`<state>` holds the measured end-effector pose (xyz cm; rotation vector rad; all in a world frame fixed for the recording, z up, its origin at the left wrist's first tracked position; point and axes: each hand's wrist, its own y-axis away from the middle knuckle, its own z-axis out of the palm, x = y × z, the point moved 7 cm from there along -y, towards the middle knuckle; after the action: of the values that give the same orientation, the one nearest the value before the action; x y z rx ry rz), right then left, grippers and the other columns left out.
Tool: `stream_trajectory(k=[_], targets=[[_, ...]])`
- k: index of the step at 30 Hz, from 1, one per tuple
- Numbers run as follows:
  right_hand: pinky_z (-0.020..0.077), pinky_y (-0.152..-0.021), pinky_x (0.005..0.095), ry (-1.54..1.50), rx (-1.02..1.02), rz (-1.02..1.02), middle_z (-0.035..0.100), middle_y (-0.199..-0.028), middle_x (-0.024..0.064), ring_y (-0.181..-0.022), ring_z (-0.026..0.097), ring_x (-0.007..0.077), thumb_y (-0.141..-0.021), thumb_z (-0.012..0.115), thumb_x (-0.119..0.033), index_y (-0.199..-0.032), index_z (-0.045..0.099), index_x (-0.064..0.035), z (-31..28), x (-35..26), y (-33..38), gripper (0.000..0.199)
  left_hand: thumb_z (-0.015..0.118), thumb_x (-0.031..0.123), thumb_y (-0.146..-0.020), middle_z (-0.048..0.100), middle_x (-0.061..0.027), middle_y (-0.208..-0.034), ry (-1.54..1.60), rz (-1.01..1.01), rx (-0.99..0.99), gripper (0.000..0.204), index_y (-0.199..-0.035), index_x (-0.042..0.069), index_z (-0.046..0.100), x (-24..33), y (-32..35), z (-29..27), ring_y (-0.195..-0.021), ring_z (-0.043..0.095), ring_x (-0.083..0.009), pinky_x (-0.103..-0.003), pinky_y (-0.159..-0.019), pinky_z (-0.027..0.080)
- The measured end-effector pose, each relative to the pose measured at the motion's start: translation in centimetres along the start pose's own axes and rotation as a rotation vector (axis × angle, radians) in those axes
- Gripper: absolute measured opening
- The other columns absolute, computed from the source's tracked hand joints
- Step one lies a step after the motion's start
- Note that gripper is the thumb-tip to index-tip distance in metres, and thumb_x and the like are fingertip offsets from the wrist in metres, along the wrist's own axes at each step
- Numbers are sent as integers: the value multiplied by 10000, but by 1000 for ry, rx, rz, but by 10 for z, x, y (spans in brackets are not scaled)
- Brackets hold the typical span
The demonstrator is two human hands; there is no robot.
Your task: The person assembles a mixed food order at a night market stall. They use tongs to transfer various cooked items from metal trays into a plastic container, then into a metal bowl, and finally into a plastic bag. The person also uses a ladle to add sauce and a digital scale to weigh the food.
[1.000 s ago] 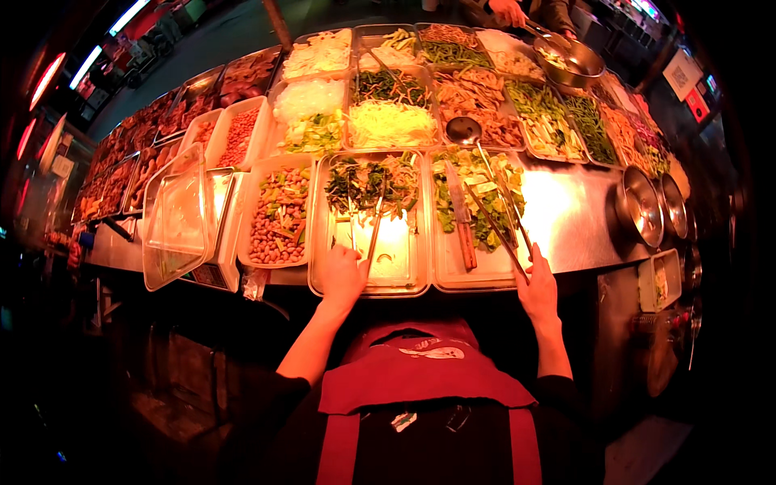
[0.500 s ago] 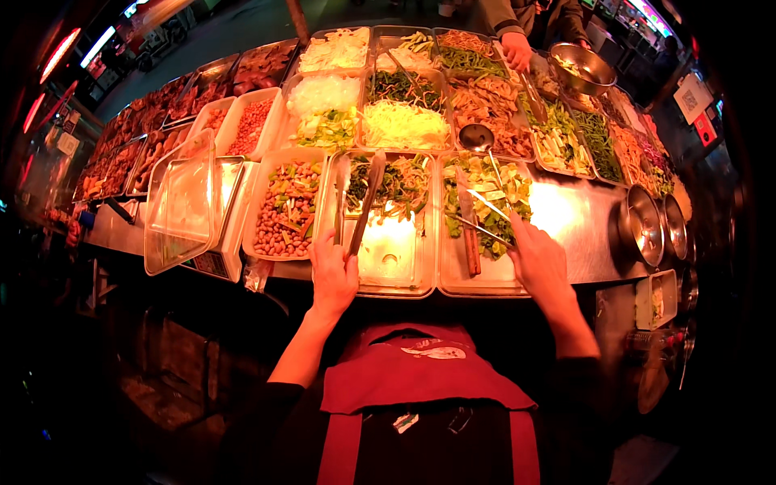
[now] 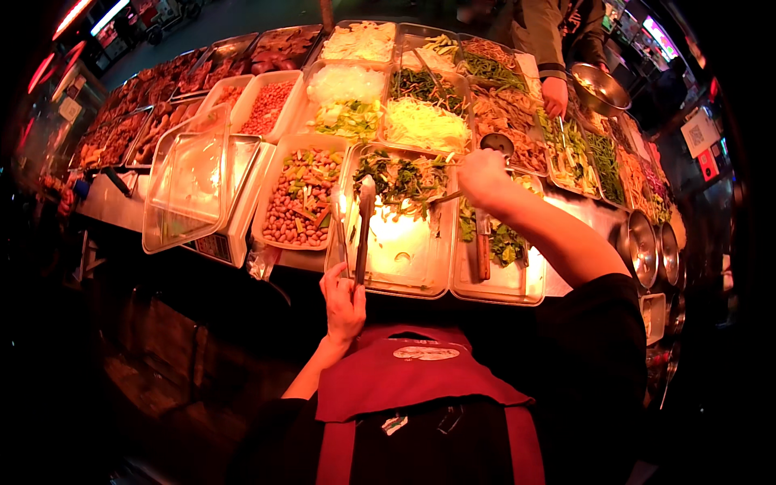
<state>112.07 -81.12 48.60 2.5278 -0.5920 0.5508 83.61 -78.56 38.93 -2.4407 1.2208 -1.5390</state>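
Note:
My left hand (image 3: pixel 345 307) is closed around the lower end of a pair of tongs (image 3: pixel 365 234), which point away from me over the front middle tray (image 3: pixel 404 284). Leafy mixed vegetables (image 3: pixel 396 179) fill the far part of this tray, and its near part is bare. My right hand (image 3: pixel 487 179) is closed on metal tongs (image 3: pixel 446 196) whose ends reach left to the vegetables. Just beyond the right hand lies a ladle (image 3: pixel 497 144), its handle mostly hidden. Under my right forearm, a tray of greens (image 3: pixel 508 242) holds a wooden-handled utensil (image 3: pixel 482 250).
Peanuts (image 3: pixel 297 202) fill a tray to the left, beside a clear lid (image 3: pixel 190 190) leaning on a scale. Many food trays spread beyond. At far right a person's hand (image 3: pixel 555 97) works with tongs beside a metal bowl (image 3: pixel 600 89). Metal bowls (image 3: pixel 643 246) hang at the right edge.
My right hand has moved left and away from me with its tongs, from the greens to the middle tray. My left hand has drawn slightly nearer me. The other person's hand has shifted.

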Motion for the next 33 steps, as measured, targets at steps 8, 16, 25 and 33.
stream_trajectory(k=[8,16,25,33], targets=[[508,-641,398,-253,-11,-45,627,-788,175,-751,619,330,-622,608,-83,-773,630,3,57,40,-14,176,531,33,-778,424,-209,-1146,125,-67,10,80,-769,-5,461,-27,12,17,-1026,415,-351,-402,-872,340],[489,-682,434,-579,95,-2,611,-822,196,-800,597,346,-675,543,-64,-967,573,-19,91,26,5,297,518,46,-800,420,-210,-1147,227,-104,-22,87,-761,-9,463,-31,10,16,-1003,437,-341,-375,-847,364],[474,-636,454,-553,319,-38,596,-717,228,-711,582,387,-687,499,-55,-913,595,-6,25,8,12,250,520,60,-805,425,-224,-1146,167,-57,56,91,-768,-9,475,-25,10,-12,-987,458,-325,-371,-844,374],[479,-656,451,-523,173,43,576,-774,232,-755,585,371,-700,493,-74,-981,532,-18,68,-4,-4,289,518,64,-812,429,-219,-1140,199,-74,88,107,-749,-8,471,-16,16,-24,-909,475,-298,-337,-768,399]])
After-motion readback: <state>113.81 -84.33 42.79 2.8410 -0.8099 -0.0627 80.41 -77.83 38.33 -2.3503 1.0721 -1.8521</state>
